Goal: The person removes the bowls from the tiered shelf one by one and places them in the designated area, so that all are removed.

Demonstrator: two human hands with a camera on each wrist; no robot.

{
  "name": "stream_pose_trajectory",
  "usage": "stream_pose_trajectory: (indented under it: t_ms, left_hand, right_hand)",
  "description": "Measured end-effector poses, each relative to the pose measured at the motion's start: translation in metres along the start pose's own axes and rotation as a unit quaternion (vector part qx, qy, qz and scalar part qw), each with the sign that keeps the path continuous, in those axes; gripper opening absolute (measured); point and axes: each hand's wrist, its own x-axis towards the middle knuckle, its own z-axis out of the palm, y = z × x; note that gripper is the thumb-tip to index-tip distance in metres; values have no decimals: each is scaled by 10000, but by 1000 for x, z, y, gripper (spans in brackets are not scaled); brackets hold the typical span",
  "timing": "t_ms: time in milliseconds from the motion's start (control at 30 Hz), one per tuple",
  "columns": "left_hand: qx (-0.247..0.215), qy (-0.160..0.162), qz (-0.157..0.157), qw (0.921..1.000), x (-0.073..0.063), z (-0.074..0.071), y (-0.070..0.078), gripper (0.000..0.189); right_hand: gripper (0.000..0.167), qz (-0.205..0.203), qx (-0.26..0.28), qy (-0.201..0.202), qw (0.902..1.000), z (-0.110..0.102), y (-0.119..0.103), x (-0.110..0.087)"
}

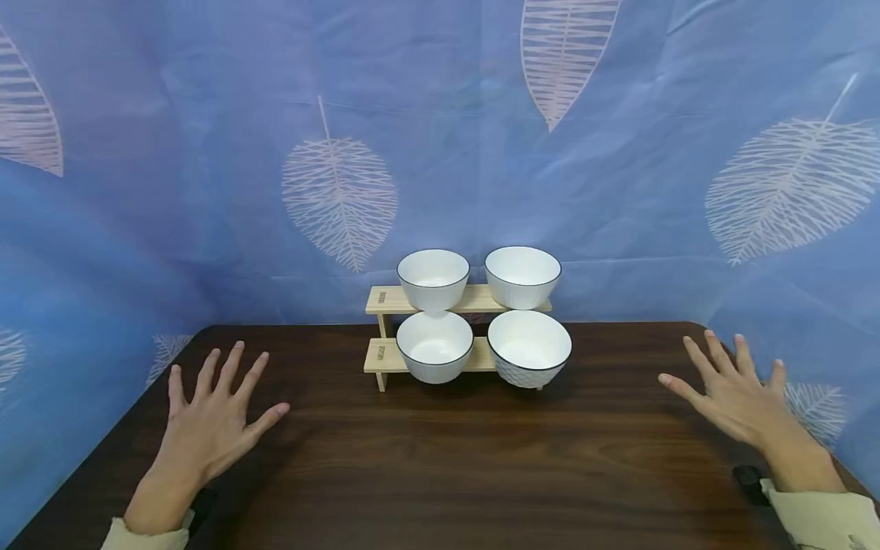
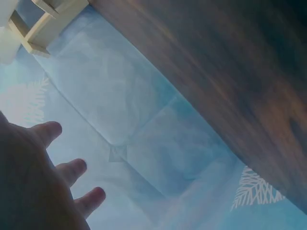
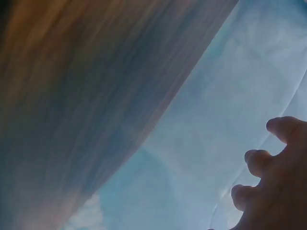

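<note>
My left hand (image 1: pixel 209 431) is spread over the left part of the table, its fingers apart and nothing in it. On the other side my right hand (image 1: pixel 745 401) is spread the same way, also holding nothing. Between them, at the back, a two-step wooden rack (image 1: pixel 392 300) bears white bowls with dark rims. The upper step carries an upper left bowl (image 1: pixel 433 279) and an upper right bowl (image 1: pixel 522 276). A lower left bowl (image 1: pixel 435 347) and a lower right bowl (image 1: pixel 529 348) sit on the lower step. Both hands are well apart from the rack.
The dark wooden table (image 1: pixel 440 466) reaches back to a blue cloth (image 1: pixel 440 176) with white leaf prints, which hangs behind and at both sides. In the left wrist view, part of the rack (image 2: pixel 53 24) shows at the top left corner.
</note>
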Motion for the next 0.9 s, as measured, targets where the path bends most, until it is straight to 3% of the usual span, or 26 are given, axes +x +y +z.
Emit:
stream_pose_trajectory:
  t_ms: [67, 133, 200, 233, 300, 367, 400, 567, 700, 900]
  left_hand:
    - [56, -143, -17, 9999, 1, -2, -3, 92]
    - [-124, -485, -2, 9987, 4, -5, -4, 89]
    - [-895, -1039, 83, 9905, 11, -7, -1, 81]
    - [-1428, -1371, 116, 9801, 14, -7, 1, 77]
    - [-2479, -1952, 115, 9489, 20, -7, 7, 70]
    - [-3210, -2295, 139, 9187, 25, -6, 12, 65]
    - [-3384, -2352, 169, 9110, 28, -5, 14, 64]
    - [-3409, -2178, 349, 9139, 41, -3, 23, 60]
    - [-3507, -2153, 359, 9107, 51, -4, 26, 60]
    - [-3701, -1961, 149, 9079, 64, 7, 42, 59]
  right_hand:
    - [98, -164, 136, -76, 9997, 3, -7, 7]
    - [101, -413, 228, -41, 9989, 7, -15, 12]
    - [102, -726, 417, 82, 9965, 8, -23, 16]
    - [100, -882, 576, 161, 9943, 8, -27, 17]
    - [94, -1152, 964, 271, 9883, 7, -35, 20]
    - [88, -1331, 1436, 317, 9801, 4, -45, 24]
    - [86, -1386, 1648, 324, 9760, 3, -50, 26]
    - [82, -1387, 2283, 283, 9632, -6, -67, 26]
    - [81, -1367, 2669, 266, 9536, -10, -81, 27]
    - [75, -1654, 3498, 297, 9216, -9, -93, 30]
